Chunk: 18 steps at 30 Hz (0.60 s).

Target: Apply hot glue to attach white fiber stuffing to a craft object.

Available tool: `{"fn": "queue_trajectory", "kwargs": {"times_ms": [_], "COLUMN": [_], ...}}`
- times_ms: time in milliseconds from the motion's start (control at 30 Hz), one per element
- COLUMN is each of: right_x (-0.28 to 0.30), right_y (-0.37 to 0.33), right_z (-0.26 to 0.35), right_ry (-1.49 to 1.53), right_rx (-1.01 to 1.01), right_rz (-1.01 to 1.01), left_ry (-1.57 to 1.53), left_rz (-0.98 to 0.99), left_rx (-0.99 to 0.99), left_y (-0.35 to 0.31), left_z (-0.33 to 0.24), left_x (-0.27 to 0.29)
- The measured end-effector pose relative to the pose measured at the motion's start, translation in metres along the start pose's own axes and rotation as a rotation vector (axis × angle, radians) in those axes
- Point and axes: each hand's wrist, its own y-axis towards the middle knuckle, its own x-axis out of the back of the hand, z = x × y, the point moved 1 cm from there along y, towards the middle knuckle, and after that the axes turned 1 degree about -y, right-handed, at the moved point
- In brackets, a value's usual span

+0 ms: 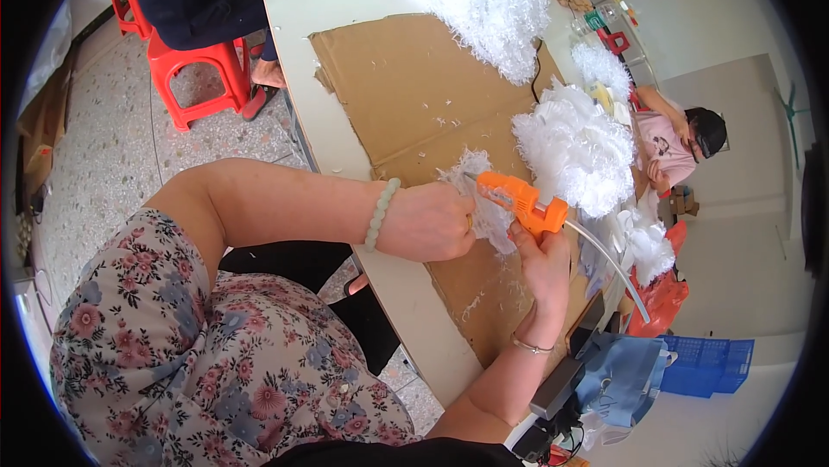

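Observation:
My right hand (546,266) is wrapped around an orange hot glue gun (518,199), with a clear glue stick (609,261) trailing out of its back end. The gun's nozzle points left, close against a piece of white fringed material (477,175). My left hand (429,222), a pale beaded bracelet on its wrist, is closed on that piece, and its fingertips are partly hidden. Underneath both hands lies a brown cardboard sheet (406,91) scattered with white scraps.
Fluffy white heaps (580,143) stand beyond my hands, with a larger white pile (484,9) at the top. Another person (669,143) in pink sits across the table (294,52). A red stool (199,78) is at upper left. Blue baskets (704,365) and a blue bag (617,376) lie at right.

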Motion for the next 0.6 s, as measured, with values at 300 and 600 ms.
{"fn": "queue_trajectory", "kwargs": {"times_ms": [300, 600], "right_x": [-0.0004, 0.0013], "right_y": [-0.0006, 0.0023], "right_z": [0.0063, 0.0065], "right_ry": [-0.071, -0.222], "right_rx": [-0.026, -0.006], "right_rz": [0.018, -0.034], "left_ry": [-0.031, -0.046], "left_rz": [0.017, 0.015], "left_rx": [0.008, 0.008], "left_y": [0.0001, 0.0005], "left_z": [0.0016, 0.0032], "left_x": [0.0021, 0.0030]}}
